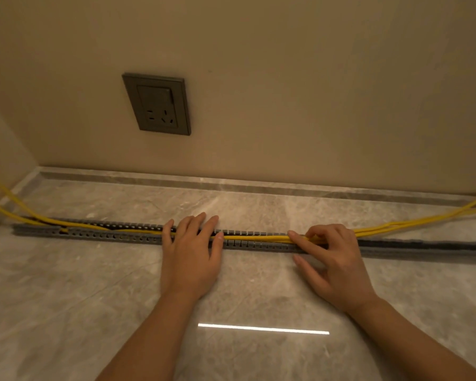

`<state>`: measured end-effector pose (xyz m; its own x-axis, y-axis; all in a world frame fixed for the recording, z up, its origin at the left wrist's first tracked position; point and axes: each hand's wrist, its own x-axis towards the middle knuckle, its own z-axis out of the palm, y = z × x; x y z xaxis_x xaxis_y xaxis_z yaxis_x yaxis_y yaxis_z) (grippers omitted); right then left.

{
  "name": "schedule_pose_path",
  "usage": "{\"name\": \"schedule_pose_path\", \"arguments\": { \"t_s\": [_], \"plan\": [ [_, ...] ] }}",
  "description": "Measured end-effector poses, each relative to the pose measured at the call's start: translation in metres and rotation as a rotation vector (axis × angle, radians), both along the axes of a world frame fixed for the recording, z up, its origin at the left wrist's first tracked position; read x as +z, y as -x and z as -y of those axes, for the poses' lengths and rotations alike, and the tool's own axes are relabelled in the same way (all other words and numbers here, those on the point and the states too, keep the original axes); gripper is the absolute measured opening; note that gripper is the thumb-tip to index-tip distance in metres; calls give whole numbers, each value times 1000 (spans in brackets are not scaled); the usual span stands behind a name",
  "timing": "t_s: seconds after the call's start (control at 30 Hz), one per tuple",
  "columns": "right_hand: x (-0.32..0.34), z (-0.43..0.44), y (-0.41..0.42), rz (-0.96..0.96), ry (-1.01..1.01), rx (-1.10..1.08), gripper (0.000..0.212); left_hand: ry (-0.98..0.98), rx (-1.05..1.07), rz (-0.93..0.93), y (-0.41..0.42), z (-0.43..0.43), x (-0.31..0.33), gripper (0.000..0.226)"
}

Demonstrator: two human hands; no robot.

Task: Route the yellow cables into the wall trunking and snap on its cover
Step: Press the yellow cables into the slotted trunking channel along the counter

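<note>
A long grey slotted trunking (116,235) lies open across the marble floor, parallel to the wall. Yellow cables (256,238) run along its channel, rising out at the left end and at the right end (412,224). My left hand (191,253) lies flat, palm down, over the middle of the trunking, fingers spread on the cables. My right hand (330,257) sits further right, fingertips pinching the yellow cables at the channel. No cover is on the part of the trunking that I see; right of my right hand it looks darker.
A dark wall socket (156,104) is set in the beige wall above. A grey marble skirting (259,185) runs along the wall's foot. A bright strip of reflected light (263,328) shows on the floor between my forearms.
</note>
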<state>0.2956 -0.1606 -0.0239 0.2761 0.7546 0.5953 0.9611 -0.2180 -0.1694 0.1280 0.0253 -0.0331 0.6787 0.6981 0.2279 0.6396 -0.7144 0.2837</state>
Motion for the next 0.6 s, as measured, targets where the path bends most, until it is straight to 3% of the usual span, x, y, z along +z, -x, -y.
{"name": "schedule_pose_path", "arguments": {
  "t_s": [0.6],
  "plan": [
    [1, -1, 3, -129, -14, -30, 34, -4, 3, 22, -2, 1, -2, 43]
  ]
}}
